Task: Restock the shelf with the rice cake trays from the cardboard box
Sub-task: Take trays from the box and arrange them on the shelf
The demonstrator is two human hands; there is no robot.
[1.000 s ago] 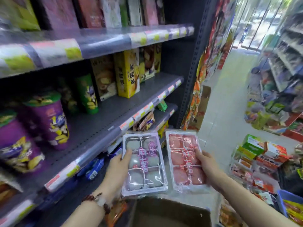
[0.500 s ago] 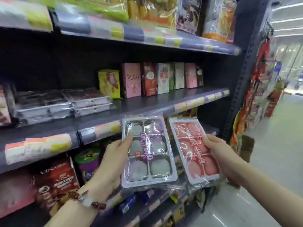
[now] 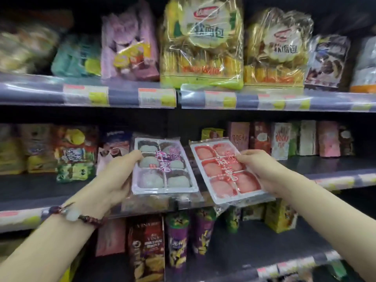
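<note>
- Placement step: left hand grips the grey-purple plastic six-cell rice cake tray, right hand grips the pink one.
- Next move, I think: slide both trays flat onto the dark middle shelf.

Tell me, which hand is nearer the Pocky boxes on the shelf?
Right. The right hand, holding the pink tray, is just below-left of the Pocky boxes; the left hand is farther left.

Single head-worn view, facing store shelves close up, edges somewhat blurred
</note>
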